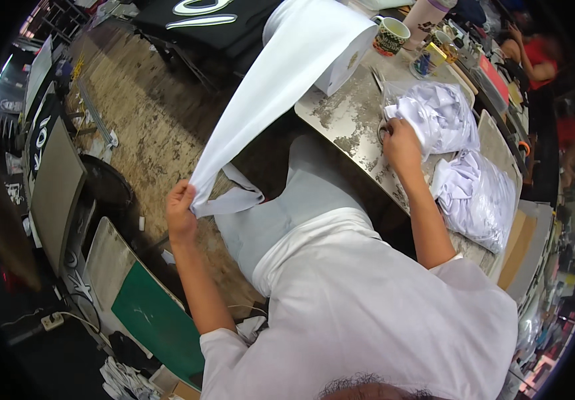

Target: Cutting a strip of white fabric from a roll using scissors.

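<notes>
A long strip of white fabric point(254, 113) stretches from a white roll at the far edge down toward my lap. Its near end is pinched in the fingers of my left hand point(181, 212), and a loose tail curls beside my thigh. My right hand point(402, 148) rests at the worktable point(331, 120), fingers closed on the handle of a pair of scissors point(382, 131); the rest of the scissors shows only partly. Just beyond that hand lies a clear plastic bag of white cloth pieces point(444, 117). A second bag of white cloth point(477, 197) sits nearer, by my right forearm.
A patterned mug point(391, 37), a tumbler point(426, 20) and a glass jar point(426, 61) stand at the table's far side. On my left are a green-topped board point(154, 317) and a round black bin point(106, 183). Another person in red point(542, 63) is at far right.
</notes>
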Action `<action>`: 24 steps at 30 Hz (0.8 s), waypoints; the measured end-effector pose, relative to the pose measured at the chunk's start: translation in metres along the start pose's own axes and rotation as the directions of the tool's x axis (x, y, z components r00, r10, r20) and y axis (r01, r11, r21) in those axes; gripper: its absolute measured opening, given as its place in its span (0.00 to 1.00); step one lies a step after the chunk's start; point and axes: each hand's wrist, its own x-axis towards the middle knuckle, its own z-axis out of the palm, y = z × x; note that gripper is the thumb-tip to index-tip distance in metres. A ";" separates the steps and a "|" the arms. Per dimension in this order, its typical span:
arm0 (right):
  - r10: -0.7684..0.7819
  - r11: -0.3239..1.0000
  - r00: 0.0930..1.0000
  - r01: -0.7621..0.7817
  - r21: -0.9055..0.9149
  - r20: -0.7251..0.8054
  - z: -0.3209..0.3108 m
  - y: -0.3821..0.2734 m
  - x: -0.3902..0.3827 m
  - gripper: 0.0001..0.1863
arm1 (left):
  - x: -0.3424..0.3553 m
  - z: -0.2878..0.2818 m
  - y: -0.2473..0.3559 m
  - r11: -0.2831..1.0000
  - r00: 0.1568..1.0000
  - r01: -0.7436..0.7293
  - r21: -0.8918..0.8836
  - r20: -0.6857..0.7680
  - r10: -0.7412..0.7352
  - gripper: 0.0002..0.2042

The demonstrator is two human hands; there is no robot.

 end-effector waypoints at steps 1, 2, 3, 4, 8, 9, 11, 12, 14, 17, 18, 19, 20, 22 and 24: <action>0.006 1.000 1.000 -0.006 -0.016 0.009 0.001 -0.003 -0.001 0.13 | 0.000 -0.001 0.000 0.994 0.997 -0.060 -0.092 -0.062 0.054 0.09; 0.014 1.000 1.000 -0.014 -0.020 0.006 0.002 -0.003 -0.004 0.13 | 0.002 -0.002 0.001 0.994 0.997 -0.055 -0.094 -0.053 0.050 0.09; -0.029 1.000 1.000 0.029 0.004 -0.010 0.003 -0.003 -0.008 0.13 | 0.003 -0.001 0.009 0.987 0.997 -0.066 -0.145 -0.053 0.058 0.08; -0.064 0.998 0.998 0.065 0.025 -0.029 0.004 -0.001 -0.012 0.13 | 0.006 0.008 0.020 0.978 0.997 -0.072 -0.195 -0.046 0.064 0.08; -0.094 0.990 0.996 0.095 0.101 -0.011 0.003 -0.005 -0.029 0.13 | 0.013 0.005 0.024 0.972 0.982 -0.035 -0.232 0.170 0.076 0.04; -0.152 0.977 0.986 0.160 0.143 -0.067 0.001 -0.007 -0.035 0.13 | 0.017 0.005 0.021 0.972 0.981 -0.026 -0.233 0.180 0.069 0.04; -0.161 0.964 0.986 0.168 0.204 -0.048 0.000 -0.011 -0.050 0.11 | 0.026 0.007 0.013 0.983 0.980 -0.041 -0.180 0.184 0.075 0.06; -0.178 0.947 0.983 0.181 0.267 -0.034 0.000 -0.009 -0.055 0.10 | 0.032 0.015 0.014 0.983 0.978 -0.029 -0.182 0.199 0.065 0.06; -0.144 0.933 0.988 0.154 0.324 -0.057 -0.009 0.005 -0.042 0.10 | 0.034 0.036 0.020 0.995 0.990 -0.044 -0.088 0.127 0.055 0.10; 0.024 0.993 0.985 -0.004 0.117 -0.170 -0.029 0.055 0.001 0.13 | 0.045 0.038 0.014 0.999 0.986 0.045 -0.002 0.159 -0.044 0.13; 0.022 1.000 0.986 -0.022 0.001 -0.163 -0.038 0.067 0.010 0.15 | 0.047 0.042 0.013 0.999 0.985 0.049 -0.004 0.169 -0.048 0.13; 0.028 1.000 0.986 -0.029 -0.006 -0.166 -0.040 0.072 0.010 0.15 | 0.048 0.046 0.013 0.998 0.984 0.065 -0.023 0.170 -0.060 0.12; 0.020 0.999 0.985 -0.026 -0.030 -0.169 -0.044 0.078 0.010 0.15 | 0.049 0.050 0.013 0.996 0.982 0.081 -0.043 0.172 -0.073 0.12; 0.013 0.998 0.982 -0.026 -0.065 -0.187 -0.057 0.072 0.006 0.15 | 0.048 0.063 0.021 0.994 0.988 0.107 -0.011 0.116 -0.105 0.12; -0.037 0.974 0.987 0.070 0.214 -0.156 -0.062 0.041 -0.017 0.15 | 0.043 0.066 0.021 0.993 0.991 0.121 0.013 0.061 -0.122 0.13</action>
